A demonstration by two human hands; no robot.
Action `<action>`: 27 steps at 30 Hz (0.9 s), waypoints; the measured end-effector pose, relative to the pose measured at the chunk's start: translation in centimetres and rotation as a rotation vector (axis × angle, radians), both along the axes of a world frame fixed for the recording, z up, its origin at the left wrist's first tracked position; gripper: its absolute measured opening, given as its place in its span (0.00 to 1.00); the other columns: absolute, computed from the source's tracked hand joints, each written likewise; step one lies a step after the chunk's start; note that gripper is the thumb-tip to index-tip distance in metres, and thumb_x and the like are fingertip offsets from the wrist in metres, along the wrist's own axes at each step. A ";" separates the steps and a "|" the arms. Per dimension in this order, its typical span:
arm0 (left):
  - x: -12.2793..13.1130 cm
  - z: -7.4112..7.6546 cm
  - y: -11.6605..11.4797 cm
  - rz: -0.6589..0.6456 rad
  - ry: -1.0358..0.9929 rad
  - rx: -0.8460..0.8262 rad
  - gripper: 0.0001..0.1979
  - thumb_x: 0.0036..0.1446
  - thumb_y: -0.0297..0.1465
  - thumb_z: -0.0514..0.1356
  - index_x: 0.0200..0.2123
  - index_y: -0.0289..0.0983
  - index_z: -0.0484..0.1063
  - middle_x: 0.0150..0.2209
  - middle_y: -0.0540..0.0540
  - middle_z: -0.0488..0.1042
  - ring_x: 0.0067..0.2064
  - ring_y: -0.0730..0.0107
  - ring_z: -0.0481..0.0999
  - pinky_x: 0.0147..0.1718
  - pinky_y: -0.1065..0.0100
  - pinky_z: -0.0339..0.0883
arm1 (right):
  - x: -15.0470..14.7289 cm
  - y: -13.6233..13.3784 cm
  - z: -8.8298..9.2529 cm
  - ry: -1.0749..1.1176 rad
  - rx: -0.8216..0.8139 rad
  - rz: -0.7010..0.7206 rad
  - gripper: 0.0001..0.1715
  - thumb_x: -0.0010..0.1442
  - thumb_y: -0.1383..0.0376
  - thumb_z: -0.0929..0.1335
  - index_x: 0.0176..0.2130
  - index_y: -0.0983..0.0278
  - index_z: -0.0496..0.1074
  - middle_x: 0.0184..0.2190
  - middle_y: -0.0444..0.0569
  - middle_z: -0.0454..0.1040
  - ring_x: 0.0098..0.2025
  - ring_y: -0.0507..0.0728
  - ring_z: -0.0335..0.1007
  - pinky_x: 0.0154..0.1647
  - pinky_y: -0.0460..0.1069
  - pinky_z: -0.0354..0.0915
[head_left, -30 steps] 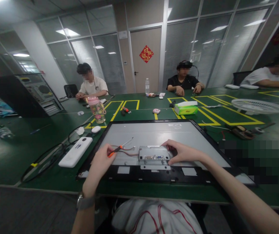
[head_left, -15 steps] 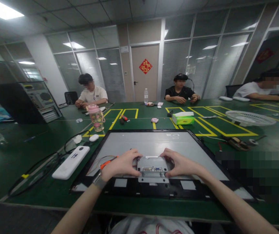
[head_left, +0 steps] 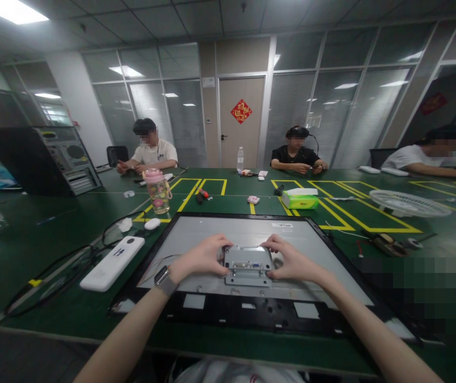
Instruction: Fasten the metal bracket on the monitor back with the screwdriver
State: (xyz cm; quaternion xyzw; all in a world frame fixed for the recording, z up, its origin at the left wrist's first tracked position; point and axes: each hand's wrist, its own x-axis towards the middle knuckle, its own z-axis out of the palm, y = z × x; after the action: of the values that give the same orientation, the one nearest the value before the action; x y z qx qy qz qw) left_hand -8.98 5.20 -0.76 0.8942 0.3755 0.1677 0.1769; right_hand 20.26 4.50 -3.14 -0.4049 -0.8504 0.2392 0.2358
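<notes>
Both ends of the box [head_left: 247, 256] are gripped: left hand [head_left: 204, 256] at one, right hand [head_left: 290, 260] at the other. I see it between them, over the panel [head_left: 244, 229], neither hand nearer, its long axis running hand to hand.

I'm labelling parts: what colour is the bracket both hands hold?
The bracket is silver, clearest in the head view.
</notes>
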 end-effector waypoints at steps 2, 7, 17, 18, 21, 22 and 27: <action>0.3 -0.2 0.7 -0.005 0.049 0.006 0.31 0.41 0.34 0.69 0.52 0.37 0.72 0.45 0.44 0.71 0.46 0.58 0.72 0.47 0.63 0.66 | 0.0 0.6 -0.4 -0.053 0.015 -0.020 0.35 0.44 0.63 0.74 0.52 0.64 0.70 0.45 0.51 0.64 0.48 0.62 0.64 0.53 0.55 0.63; 0.4 -0.9 2.1 0.001 0.073 -0.043 0.31 0.43 0.35 0.68 0.53 0.36 0.71 0.47 0.43 0.72 0.47 0.57 0.73 0.48 0.63 0.65 | 0.0 1.5 -0.9 -0.089 -0.056 -0.035 0.33 0.46 0.61 0.74 0.52 0.66 0.70 0.43 0.51 0.64 0.42 0.59 0.66 0.46 0.54 0.66; 0.2 -0.7 1.7 0.006 -0.034 -0.026 0.32 0.42 0.35 0.69 0.54 0.38 0.71 0.48 0.44 0.72 0.48 0.57 0.72 0.49 0.62 0.65 | 0.4 1.5 -0.4 -0.027 -0.030 -0.055 0.33 0.43 0.62 0.76 0.49 0.65 0.71 0.42 0.50 0.66 0.40 0.58 0.67 0.41 0.52 0.67; 0.2 -0.4 1.4 0.011 -0.051 -0.017 0.32 0.43 0.35 0.68 0.54 0.38 0.71 0.48 0.44 0.71 0.48 0.57 0.72 0.49 0.62 0.65 | 0.4 1.2 -0.1 -0.021 -0.020 -0.056 0.33 0.43 0.62 0.76 0.49 0.65 0.71 0.42 0.50 0.66 0.41 0.59 0.67 0.42 0.52 0.66; -0.2 0.1 0.1 0.007 -0.045 -0.030 0.32 0.43 0.36 0.68 0.54 0.38 0.71 0.44 0.46 0.71 0.46 0.58 0.72 0.47 0.62 0.66 | 0.3 0.1 0.7 -0.015 -0.027 -0.024 0.30 0.42 0.63 0.77 0.45 0.64 0.71 0.41 0.49 0.67 0.42 0.59 0.66 0.44 0.53 0.65; -0.3 0.2 -0.4 -0.001 -0.038 -0.052 0.31 0.43 0.36 0.68 0.54 0.39 0.71 0.44 0.46 0.70 0.45 0.59 0.72 0.47 0.63 0.66 | 0.2 -0.3 0.8 -0.013 -0.041 -0.006 0.30 0.41 0.63 0.77 0.45 0.64 0.71 0.41 0.48 0.67 0.43 0.59 0.66 0.44 0.53 0.65; -0.8 -0.3 -2.1 -0.015 0.003 -0.099 0.33 0.42 0.37 0.70 0.54 0.40 0.70 0.44 0.47 0.68 0.46 0.60 0.71 0.47 0.64 0.65 | 0.1 -1.5 0.5 -0.015 -0.097 0.028 0.30 0.39 0.62 0.78 0.42 0.64 0.69 0.39 0.47 0.67 0.41 0.58 0.65 0.42 0.51 0.64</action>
State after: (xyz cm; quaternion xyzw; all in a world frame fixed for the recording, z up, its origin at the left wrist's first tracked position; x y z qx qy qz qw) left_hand -9.81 3.15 -1.05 0.8873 0.3771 0.1461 0.2215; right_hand 20.35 2.97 -2.61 -0.4057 -0.8451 0.2803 0.2064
